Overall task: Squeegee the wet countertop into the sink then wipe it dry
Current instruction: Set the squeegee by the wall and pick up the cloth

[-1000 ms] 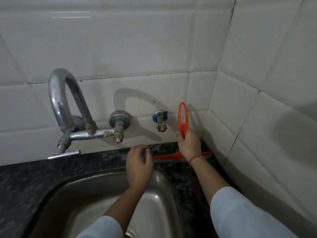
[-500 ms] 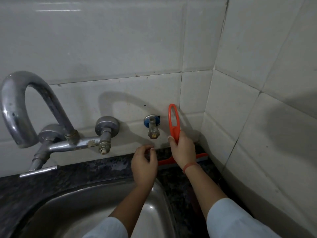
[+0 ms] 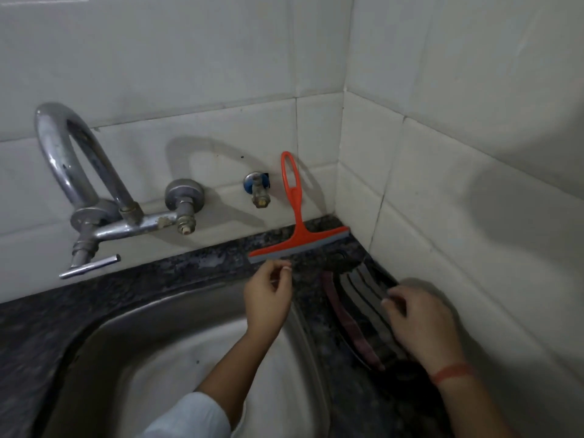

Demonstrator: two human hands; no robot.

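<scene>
Now propped against wall: squeegee (image 3: pixel 297 229), blade sideways, handle up — just beyond left hand (image 3: pixel 268 295), loosely curled, empty; right hand (image 3: pixel 423 324) farther, blurred — grip unclear.

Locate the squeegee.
In the head view, the squeegee stands against the back wall in the right corner, blade on the counter, free of both hands.

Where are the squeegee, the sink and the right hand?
squeegee (image 3: pixel 299 213): head view, on its orange handle stem.
sink (image 3: pixel 177 314): head view, on its steel rim.
right hand (image 3: pixel 425 324): head view, on its back.
</scene>
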